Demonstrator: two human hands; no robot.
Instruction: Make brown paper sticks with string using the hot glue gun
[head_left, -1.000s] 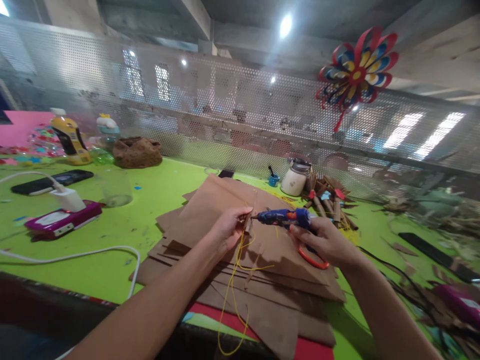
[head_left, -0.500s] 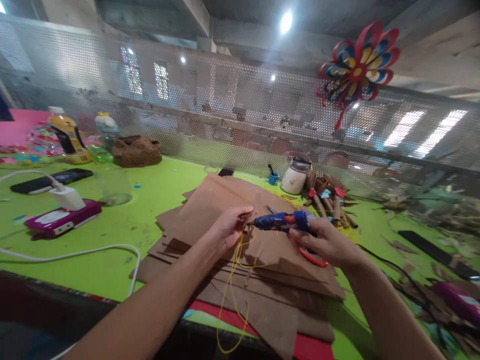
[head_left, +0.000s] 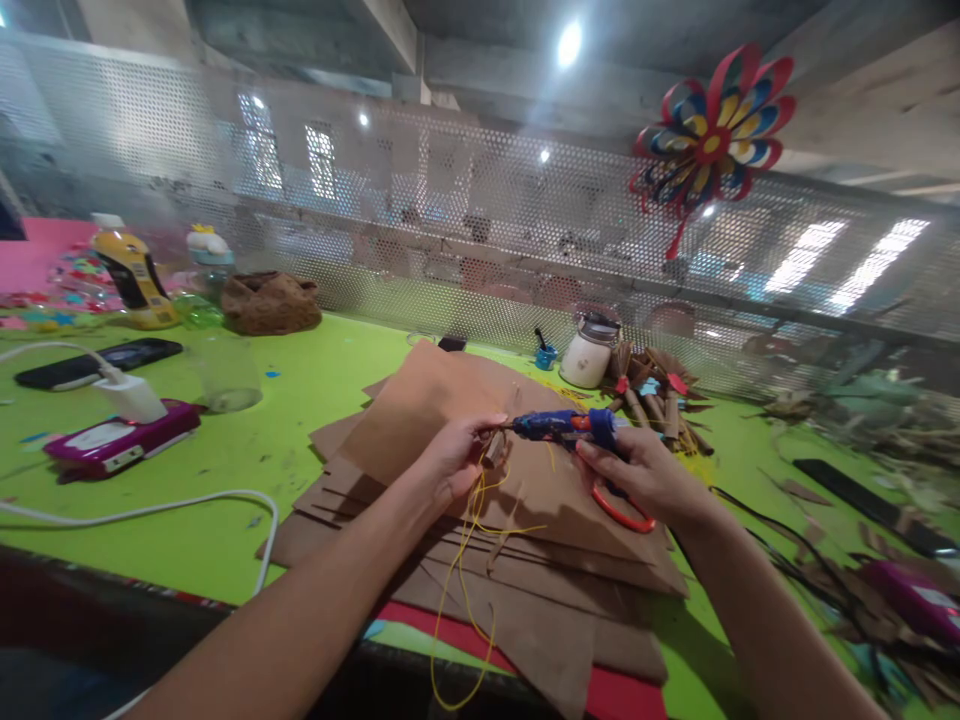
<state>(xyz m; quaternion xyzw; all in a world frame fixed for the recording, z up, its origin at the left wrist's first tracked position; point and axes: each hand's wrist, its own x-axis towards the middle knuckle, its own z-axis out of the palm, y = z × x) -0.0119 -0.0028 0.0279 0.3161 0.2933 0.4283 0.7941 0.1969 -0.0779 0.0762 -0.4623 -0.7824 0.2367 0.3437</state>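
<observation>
My right hand [head_left: 637, 467] is closed round a blue glue gun [head_left: 562, 427], its nozzle pointing left. The nozzle tip meets a small rolled piece of brown paper [head_left: 493, 450] pinched in my left hand [head_left: 465, 452]; whether they touch I cannot tell. Yellow string [head_left: 466, 560] hangs in loops below my left fingers. Under both hands lies a stack of brown paper sheets [head_left: 420, 400]. Red-handled scissors [head_left: 622, 512] rest on the stack below my right hand, their blades partly hidden.
On the green table [head_left: 345, 350] stand a white jar [head_left: 589, 352] and a pile of brown paper rolls [head_left: 664, 400] at the back. A purple power bank [head_left: 124, 440], a phone [head_left: 101, 362] and a yellow bottle [head_left: 133, 275] are at left. Black cables [head_left: 795, 570] run at right.
The glue gun has risen slightly and lies more level, its nozzle now higher at the paper roll. The roll in my left hand has tilted and shows more below the fingers.
</observation>
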